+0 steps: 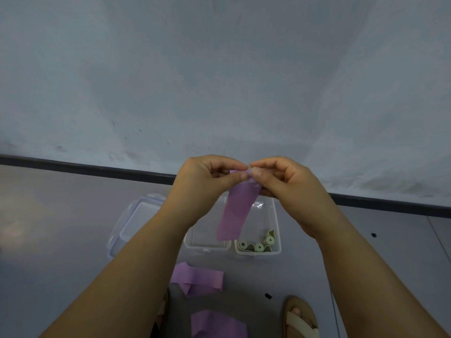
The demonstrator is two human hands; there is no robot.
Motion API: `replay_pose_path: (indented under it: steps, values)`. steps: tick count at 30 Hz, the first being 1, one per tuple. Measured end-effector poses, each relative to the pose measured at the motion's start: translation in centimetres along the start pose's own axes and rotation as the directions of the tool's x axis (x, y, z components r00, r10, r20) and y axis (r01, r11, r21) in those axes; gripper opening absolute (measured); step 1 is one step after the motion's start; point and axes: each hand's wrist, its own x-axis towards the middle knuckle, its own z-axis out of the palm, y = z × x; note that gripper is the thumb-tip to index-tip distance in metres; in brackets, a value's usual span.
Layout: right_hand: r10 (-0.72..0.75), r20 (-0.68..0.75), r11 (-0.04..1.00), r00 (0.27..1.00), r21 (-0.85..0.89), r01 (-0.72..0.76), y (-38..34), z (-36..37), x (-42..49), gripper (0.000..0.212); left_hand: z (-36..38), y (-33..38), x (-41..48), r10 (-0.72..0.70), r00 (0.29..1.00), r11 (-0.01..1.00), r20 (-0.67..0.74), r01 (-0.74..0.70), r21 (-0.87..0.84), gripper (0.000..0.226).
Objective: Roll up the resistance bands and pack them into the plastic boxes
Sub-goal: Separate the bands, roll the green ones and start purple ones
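Above the grey floor (73,215), my left hand (205,181) and right hand (280,184) pinch the top edge of the purple band (238,211) (it hangs free over the clear boxes (275,215)).

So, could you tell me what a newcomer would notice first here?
The purple band stands out first, hanging mid-frame with its top end pinched by the left hand and right hand. Below it, rolled green bands lie in the clear box at right, and more purple bands lie on the floor nearer the person.

Sandalled foot (301,318) on grey floor (61,215), pale wall (219,69)
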Motion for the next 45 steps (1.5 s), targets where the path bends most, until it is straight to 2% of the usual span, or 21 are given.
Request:
replay_pose_path:
  steps: [2, 8, 15, 19, 26, 30, 39, 45]
  values:
    - [-0.013, -0.005, 1.000, 1.000, 0.003, 0.013, -0.16, 0.14, -0.01, 0.006, 0.05, 0.17, -0.04, 0.023, 1.000, 1.000, 0.017, -0.023, 0.004, 0.016]
    - [-0.026, -0.032, 0.999, 0.999, 0.028, 0.027, -0.24, -0.01, 0.12, 0.006, 0.15, 0.07, -0.04, 0.035, 0.999, 0.999, 0.028, -0.035, 0.002, 0.017]
    - [-0.036, -0.068, 0.999, 0.997, 0.035, 0.039, 0.00, -0.29, 0.12, 0.009, 0.18, -0.17, 0.03, -0.064, 0.995, 0.996, 0.072, 0.068, -0.063, 0.009]
    - [-0.063, -0.068, 0.998, 0.996, -0.023, 0.062, 0.07, -0.18, 0.15, 0.011, 0.12, -0.21, 0.13, -0.038, 0.998, 0.998, 0.040, 0.040, -0.050, 0.012]
    - [-0.031, -0.046, 1.000, 0.998, -0.003, 0.031, 0.27, -0.13, 0.19, 0.018, 0.16, -0.32, 0.19, -0.024, 1.000, 0.997, -0.008, 0.023, -0.069, 0.019]
    - [0.005, -0.048, 1.000, 0.999, 0.003, -0.005, 0.22, -0.04, 0.23, 0.013, 0.08, -0.14, 0.20, -0.011, 1.000, 0.994, 0.011, 0.012, -0.106, 0.017]
    - [-0.036, -0.065, 0.999, 0.997, 0.037, 0.038, 0.01, -0.23, 0.15, 0.010, 0.16, -0.21, 0.16, -0.019, 0.999, 0.994, 0.039, 0.024, -0.108, 0.022]
    - [-0.098, -0.090, 0.995, 0.991, -0.002, 0.098, 0.08, -0.18, 0.16, 0.017, 0.15, -0.31, 0.18, -0.065, 0.997, 0.991, 0.053, 0.070, -0.113, 0.008]
